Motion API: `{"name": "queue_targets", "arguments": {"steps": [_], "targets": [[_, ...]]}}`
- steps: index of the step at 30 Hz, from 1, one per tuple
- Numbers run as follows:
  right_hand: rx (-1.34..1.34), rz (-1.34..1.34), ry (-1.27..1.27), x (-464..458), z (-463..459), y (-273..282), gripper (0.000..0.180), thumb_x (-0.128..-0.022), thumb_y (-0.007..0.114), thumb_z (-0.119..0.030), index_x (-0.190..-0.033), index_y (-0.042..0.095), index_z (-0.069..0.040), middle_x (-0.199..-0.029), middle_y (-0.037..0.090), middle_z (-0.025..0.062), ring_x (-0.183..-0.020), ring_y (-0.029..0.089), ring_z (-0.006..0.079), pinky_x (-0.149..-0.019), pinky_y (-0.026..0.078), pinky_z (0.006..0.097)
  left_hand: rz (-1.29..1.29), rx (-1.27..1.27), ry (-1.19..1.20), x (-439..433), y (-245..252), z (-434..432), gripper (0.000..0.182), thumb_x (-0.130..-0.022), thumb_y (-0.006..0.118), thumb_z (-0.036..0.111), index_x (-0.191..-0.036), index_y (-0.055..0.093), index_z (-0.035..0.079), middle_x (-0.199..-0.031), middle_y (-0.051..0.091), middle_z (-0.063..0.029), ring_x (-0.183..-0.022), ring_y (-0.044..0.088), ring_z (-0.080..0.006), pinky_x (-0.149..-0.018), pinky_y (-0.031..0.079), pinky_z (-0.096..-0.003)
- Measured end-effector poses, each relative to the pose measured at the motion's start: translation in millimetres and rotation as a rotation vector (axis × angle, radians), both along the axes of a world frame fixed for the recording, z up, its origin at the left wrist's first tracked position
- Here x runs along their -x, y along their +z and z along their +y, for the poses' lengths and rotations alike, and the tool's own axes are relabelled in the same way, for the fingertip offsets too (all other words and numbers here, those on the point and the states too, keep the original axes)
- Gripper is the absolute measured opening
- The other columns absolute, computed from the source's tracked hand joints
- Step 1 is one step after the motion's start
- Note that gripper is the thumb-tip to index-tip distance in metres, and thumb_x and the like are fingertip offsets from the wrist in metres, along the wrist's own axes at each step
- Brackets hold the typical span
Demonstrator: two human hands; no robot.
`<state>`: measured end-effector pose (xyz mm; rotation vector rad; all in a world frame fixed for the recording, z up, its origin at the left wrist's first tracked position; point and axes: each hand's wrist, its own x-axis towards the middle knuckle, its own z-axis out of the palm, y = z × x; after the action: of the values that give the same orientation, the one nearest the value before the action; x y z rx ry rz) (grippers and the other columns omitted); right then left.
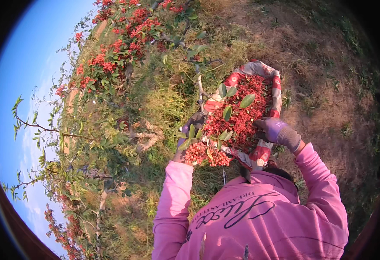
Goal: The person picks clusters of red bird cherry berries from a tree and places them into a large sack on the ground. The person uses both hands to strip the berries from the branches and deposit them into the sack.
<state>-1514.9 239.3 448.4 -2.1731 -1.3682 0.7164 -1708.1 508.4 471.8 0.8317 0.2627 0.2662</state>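
Observation:
A basket-like container (276, 97) lined with red-and-white patterned cloth sits in front of me, heaped with small red berries (248, 97) that look like Sichuan pepper. At its left side, my left hand (193, 123), in a dark and purple glove, grips a thin thorny branch (200, 86). Leaves partly cover that hand. Below it, berry clusters (206, 154) hang over my wrist and the container's near edge. My right hand (273, 130), gloved in purple and grey, reaches over the right rim. Its dark fingertips are bent above the heaped berries, and whether they hold anything is hidden.
Shrubs with red berry clusters (104, 63) stand along the left. A bare thorny twig (53, 130) juts out leftward. Leafy sprigs (227, 113) cross over the container. Grass (167, 104) grows beneath the shrubs, and dry brown ground (313, 84) lies to the right.

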Motion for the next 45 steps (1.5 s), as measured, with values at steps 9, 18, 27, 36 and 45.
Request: {"name": "queue_targets", "arguments": {"steps": [9, 18, 27, 36, 45], "targets": [[-0.827, 0.578, -0.149, 67.7, 94.5, 55.2, 0.038, -0.086, 0.066, -0.028, -0.113, 0.056, -0.002, -0.085, 0.064, 0.0170, -0.074, 0.062, 0.0271, -0.069, 0.050, 0.0356, -0.078, -0.090, -0.126, -17.9, 22.2, -14.1, 0.033, -0.095, 0.050, 0.013, -0.126, 0.050, 0.002, -0.122, 0.057, -0.0108, -0.110, 0.058, -0.0208, -0.094, 0.050, -0.0311], [-0.590, -0.091, -0.062, 17.0, 96.9, 26.5, 0.027, -0.079, 0.059, -0.015, -0.104, 0.056, -0.007, -0.071, 0.059, 0.0169, -0.071, 0.061, 0.0382, -0.063, 0.049, 0.0462, -0.261, 0.120, -0.200, -13.8, 24.5, -14.3, 0.034, -0.098, 0.044, 0.020, -0.125, 0.051, 0.000, -0.120, 0.059, -0.0123, -0.106, 0.060, -0.0206, -0.091, 0.051, -0.0294], [-0.771, 0.459, -0.088, 38.2, 51.6, 33.5, 0.024, -0.092, 0.054, -0.014, -0.111, 0.058, 0.001, -0.094, 0.064, 0.0131, -0.082, 0.063, 0.0182, -0.073, 0.049, 0.0306, -0.155, 0.155, -0.226, -21.1, 14.2, 1.1, 0.038, -0.088, 0.058, 0.014, -0.122, 0.053, -0.004, -0.113, 0.061, -0.0192, -0.092, 0.065, -0.0271, -0.079, 0.058, -0.0426], [-0.588, 1.363, -0.247, 106.3, 10.4, 10.7, 0.033, -0.090, 0.063, -0.021, -0.116, 0.050, -0.006, -0.092, 0.054, -0.0052, -0.082, 0.052, 0.0047, -0.072, 0.043, 0.0199, 0.259, -0.497, 0.050, -48.6, 21.1, -40.8, 0.032, -0.084, 0.068, 0.027, -0.095, 0.066, -0.002, -0.090, 0.068, -0.0088, -0.069, 0.063, -0.0129, -0.063, 0.052, -0.0239], [-0.609, 1.847, -0.399, 109.4, 17.7, -1.2, 0.035, -0.088, 0.062, -0.033, -0.111, 0.052, -0.009, -0.091, 0.057, -0.0028, -0.068, 0.064, 0.0138, -0.054, 0.051, 0.0237, 0.100, -0.380, -0.073, -63.3, 7.7, -42.1, 0.023, -0.089, 0.052, 0.009, -0.102, 0.061, -0.008, -0.093, 0.067, -0.0143, -0.076, 0.065, -0.0168, -0.066, 0.052, -0.0248]]}}
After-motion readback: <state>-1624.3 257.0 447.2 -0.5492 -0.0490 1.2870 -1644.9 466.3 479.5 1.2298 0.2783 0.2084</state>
